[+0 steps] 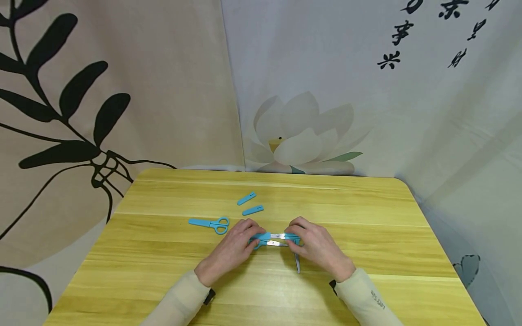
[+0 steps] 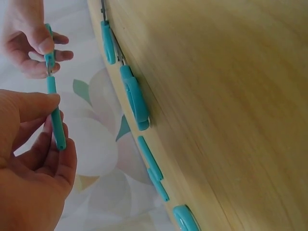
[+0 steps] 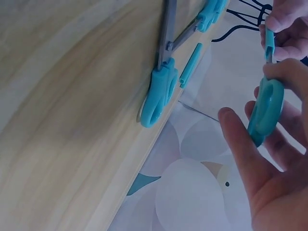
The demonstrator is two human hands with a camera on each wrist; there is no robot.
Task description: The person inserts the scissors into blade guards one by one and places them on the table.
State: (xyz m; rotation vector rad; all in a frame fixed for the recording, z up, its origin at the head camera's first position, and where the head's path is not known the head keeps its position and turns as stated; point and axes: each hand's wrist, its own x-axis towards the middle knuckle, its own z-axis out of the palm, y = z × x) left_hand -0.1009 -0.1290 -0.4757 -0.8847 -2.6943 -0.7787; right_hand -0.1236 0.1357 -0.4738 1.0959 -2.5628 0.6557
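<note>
My left hand (image 1: 233,243) pinches a blue scissor blade cover (image 2: 57,118) between thumb and fingers. Facing it, my right hand (image 1: 317,244) grips the blue handles of a pair of scissors (image 3: 268,106). A stretch of metal blade shows between the two hands, its far end inside the cover; how deep it sits is hidden. Beneath the hands, two uncovered scissors lie on the table: one (image 1: 276,243) points its blades right, while another (image 1: 297,262) points toward the near edge.
Left of the hands lies a pair of scissors (image 1: 208,224) with its blades covered. Farther back rest two loose blue covers, one (image 1: 246,198) behind the other (image 1: 253,210). The wooden table (image 1: 359,203) ends at a printed curtain (image 1: 183,90).
</note>
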